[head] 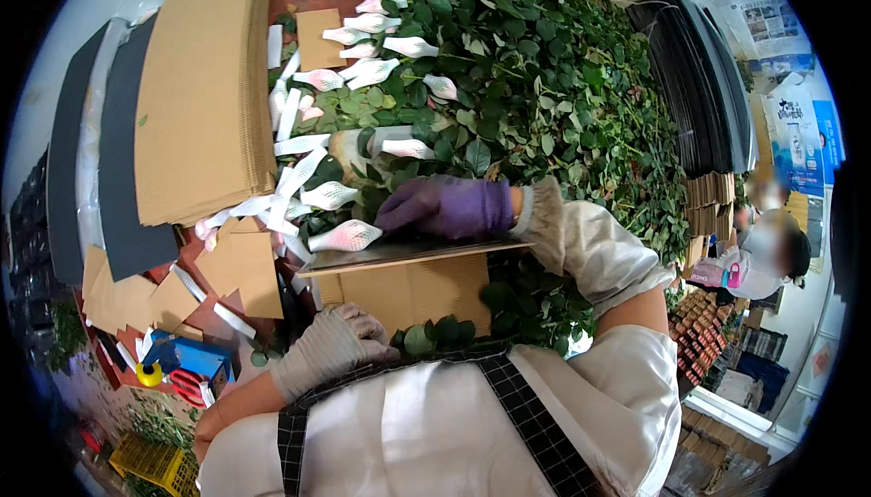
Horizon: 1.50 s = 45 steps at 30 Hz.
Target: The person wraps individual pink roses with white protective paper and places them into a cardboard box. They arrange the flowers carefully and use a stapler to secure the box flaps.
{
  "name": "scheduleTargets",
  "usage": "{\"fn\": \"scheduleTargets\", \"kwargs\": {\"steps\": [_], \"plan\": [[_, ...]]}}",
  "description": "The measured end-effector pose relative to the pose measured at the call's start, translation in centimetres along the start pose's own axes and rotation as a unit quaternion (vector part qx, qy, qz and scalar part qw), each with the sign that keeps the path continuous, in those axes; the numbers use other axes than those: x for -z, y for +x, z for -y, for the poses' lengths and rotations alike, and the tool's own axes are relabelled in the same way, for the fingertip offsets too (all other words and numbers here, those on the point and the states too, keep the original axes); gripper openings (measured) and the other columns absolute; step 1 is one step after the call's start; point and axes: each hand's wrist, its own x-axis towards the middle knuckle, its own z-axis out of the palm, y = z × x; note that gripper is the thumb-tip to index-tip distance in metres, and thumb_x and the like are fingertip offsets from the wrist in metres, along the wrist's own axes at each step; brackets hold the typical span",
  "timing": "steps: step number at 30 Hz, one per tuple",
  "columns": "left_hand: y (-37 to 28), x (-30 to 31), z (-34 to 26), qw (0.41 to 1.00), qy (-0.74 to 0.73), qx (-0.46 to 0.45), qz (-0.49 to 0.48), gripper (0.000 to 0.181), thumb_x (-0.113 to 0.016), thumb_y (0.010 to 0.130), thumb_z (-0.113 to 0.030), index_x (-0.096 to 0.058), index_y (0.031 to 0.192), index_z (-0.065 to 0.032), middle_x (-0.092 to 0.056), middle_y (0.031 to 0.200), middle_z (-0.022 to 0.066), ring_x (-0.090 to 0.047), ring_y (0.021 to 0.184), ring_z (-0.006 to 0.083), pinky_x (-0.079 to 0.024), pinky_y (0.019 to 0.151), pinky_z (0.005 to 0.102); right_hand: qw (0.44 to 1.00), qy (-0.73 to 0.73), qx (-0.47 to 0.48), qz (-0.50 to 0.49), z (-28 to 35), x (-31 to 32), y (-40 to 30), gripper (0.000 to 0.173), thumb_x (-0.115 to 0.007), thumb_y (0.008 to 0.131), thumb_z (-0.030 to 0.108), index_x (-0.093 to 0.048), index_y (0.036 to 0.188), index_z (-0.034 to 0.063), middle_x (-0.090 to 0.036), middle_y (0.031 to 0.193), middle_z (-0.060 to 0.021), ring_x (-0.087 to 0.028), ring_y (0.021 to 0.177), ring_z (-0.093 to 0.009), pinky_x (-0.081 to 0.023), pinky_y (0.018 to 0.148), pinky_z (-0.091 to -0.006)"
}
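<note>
My right hand [446, 208], in a purple glove, is closed at the stem end of a rose bud in white foam netting [346, 236]. That rose lies along a dark-topped board [408, 256] with a cardboard edge. Below the board, my left hand [340, 337] wears a pale grey glove, with its fingers curled by a sheet of corrugated cardboard [415, 289]; whether it grips anything is hidden. Green rose leaves [435, 335] show between the cardboard and my apron. More netted roses [330, 196] lie just beyond the board.
Leafy rose stems [544, 82] cover the table's right side. A tall cardboard stack [204, 89] stands left, and dark sheets [694, 82] stand at the far right. Red-handled scissors [187, 387] and a blue box [204, 354] sit lower left. Another person [769, 252] is at right.
</note>
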Motion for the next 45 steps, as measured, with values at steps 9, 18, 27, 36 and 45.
{"fn": "scheduleTargets", "kwargs": {"steps": [9, 18, 27, 36, 45], "plan": [[0.3, -0.1, 0.5, 1.000, 0.003, 0.000, 0.000, 0.007, -0.064, 0.068, -0.024, -0.067, 0.075, -0.0217, -0.064, 0.084, -0.0054, -0.059, 0.079, 0.0177, -0.047, 0.068, 0.0317, 0.780, -0.539, -0.316, -0.032, -2.6, 2.9, -6.5, 0.028, -0.062, 0.070, 0.018, -0.065, 0.097, 0.0112, -0.063, 0.094, -0.0081, -0.057, 0.098, -0.027, -0.045, 0.083, -0.0391], [0.2, 0.5, -0.2, 1.000, 0.012, -0.010, -0.017, 0.015, -0.062, 0.073, -0.022, -0.070, 0.085, -0.0256, -0.062, 0.084, -0.0024, -0.057, 0.082, 0.0208, -0.045, 0.070, 0.0334, 0.700, -0.608, -0.245, -0.283, 3.2, 8.3, -9.7, 0.026, -0.064, 0.066, 0.011, -0.066, 0.091, 0.0169, -0.063, 0.095, -0.0014, -0.057, 0.097, -0.026, -0.041, 0.090, -0.0413], [0.0, 0.3, -0.1, 0.999, -0.013, -0.024, -0.016, 0.017, -0.065, 0.071, -0.021, -0.072, 0.086, -0.0243, -0.064, 0.085, -0.0005, -0.058, 0.082, 0.0206, -0.043, 0.072, 0.0331, 0.590, -0.693, -0.196, -0.363, 3.2, 6.6, -9.0, 0.036, -0.063, 0.071, 0.015, -0.063, 0.107, 0.0173, -0.061, 0.100, -0.0021, -0.056, 0.099, -0.027, -0.039, 0.092, -0.0419], [0.1, 0.2, 0.2, 1.000, 0.008, -0.024, -0.010, 0.018, -0.061, 0.074, -0.020, -0.071, 0.087, -0.0276, -0.062, 0.084, -0.0024, -0.057, 0.080, 0.0198, -0.043, 0.071, 0.0326, 0.690, -0.619, -0.354, -0.126, 3.6, 6.7, -6.3, 0.042, -0.066, 0.071, 0.021, -0.060, 0.112, 0.0149, -0.061, 0.105, -0.0081, -0.054, 0.104, -0.030, -0.037, 0.097, -0.0433], [0.0, -0.3, 0.6, 0.999, 0.043, 0.000, 0.007, 0.012, -0.061, 0.073, -0.023, -0.068, 0.082, -0.0246, -0.063, 0.085, -0.0067, -0.058, 0.081, 0.0158, -0.046, 0.072, 0.0311, 0.847, -0.326, -0.202, -0.368, -0.6, 12.2, -4.0, 0.037, -0.054, 0.080, 0.013, -0.059, 0.117, 0.0126, -0.064, 0.103, -0.0148, -0.062, 0.092, -0.032, -0.047, 0.085, -0.0407]]}}
